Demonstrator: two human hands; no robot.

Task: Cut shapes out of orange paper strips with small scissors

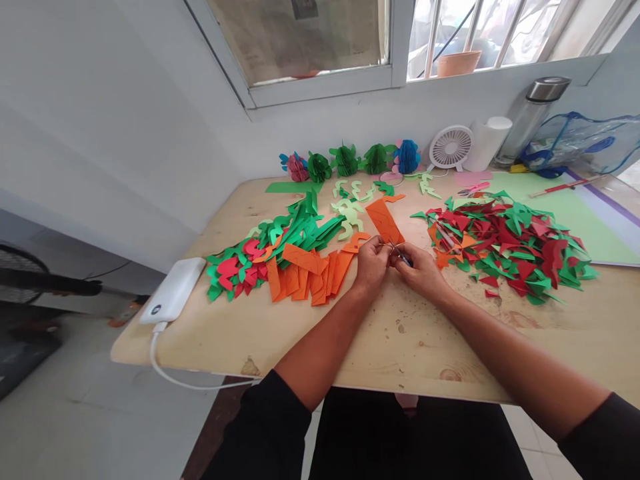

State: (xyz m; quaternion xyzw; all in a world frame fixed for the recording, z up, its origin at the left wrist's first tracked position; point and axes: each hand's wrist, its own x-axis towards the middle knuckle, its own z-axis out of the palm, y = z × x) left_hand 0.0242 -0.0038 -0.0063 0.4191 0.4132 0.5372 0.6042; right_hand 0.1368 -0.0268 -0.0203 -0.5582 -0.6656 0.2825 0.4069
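Note:
My left hand (pixel 373 263) pinches the lower end of a folded orange paper piece (pixel 385 221) with shapes drawn on it. Closed around small scissors (pixel 403 257), my right hand (pixel 421 268) is right beside it, and the blades meet the paper between my fingers. Left of my hands lie several orange paper strips (pixel 300 275) with drawn outlines. Behind these are folded green strips (pixel 310 223) and a heap of cut green and red shapes (pixel 237 267). Pale green cut-outs (pixel 349 215) rest just beyond the left hand.
A large pile of red, green and orange scraps (pixel 520 243) spreads at right. Paper honeycomb figures (pixel 346 160), a small fan (pixel 451 148) and a glass bottle (pixel 527 120) stand along the wall. A white power bank (pixel 174 290) with a cable sits at the table's left edge.

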